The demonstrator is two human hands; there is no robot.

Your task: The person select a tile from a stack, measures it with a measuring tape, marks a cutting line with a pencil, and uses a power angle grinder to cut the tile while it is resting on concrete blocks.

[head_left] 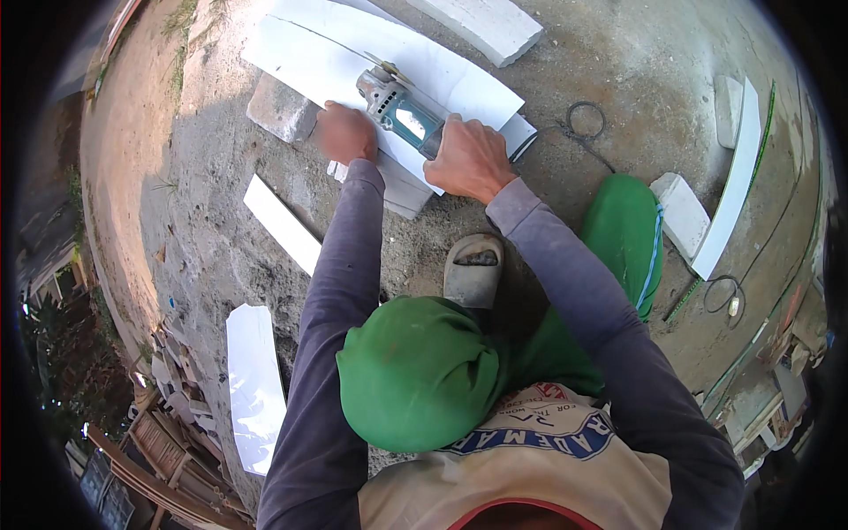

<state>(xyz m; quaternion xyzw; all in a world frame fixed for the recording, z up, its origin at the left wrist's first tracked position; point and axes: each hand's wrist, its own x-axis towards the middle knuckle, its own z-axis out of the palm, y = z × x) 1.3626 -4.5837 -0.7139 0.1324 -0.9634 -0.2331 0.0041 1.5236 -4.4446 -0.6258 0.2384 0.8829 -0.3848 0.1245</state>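
Note:
A teal and grey angle grinder (408, 121) lies over a large white sheet (309, 55), its thin disc (389, 69) at the sheet's surface. My right hand (473, 157) is closed around the rear of the grinder's body. A thin dark line runs along the sheet from the disc toward the upper left. At the sheet's near edge, beside the grinder's head, is my left hand (346, 134); it is blurred, so its fingers cannot be made out. Pale blocks, one of them a grey block (281, 108), lie under the sheet's near side.
A narrow white strip (281, 223) and a wider white piece (254, 389) lie on the ground at left. Another white strip (731, 190) leans on pale blocks at right. A dark cable (594, 140) loops behind my right hand. A long white slab (484, 28) lies at the far side.

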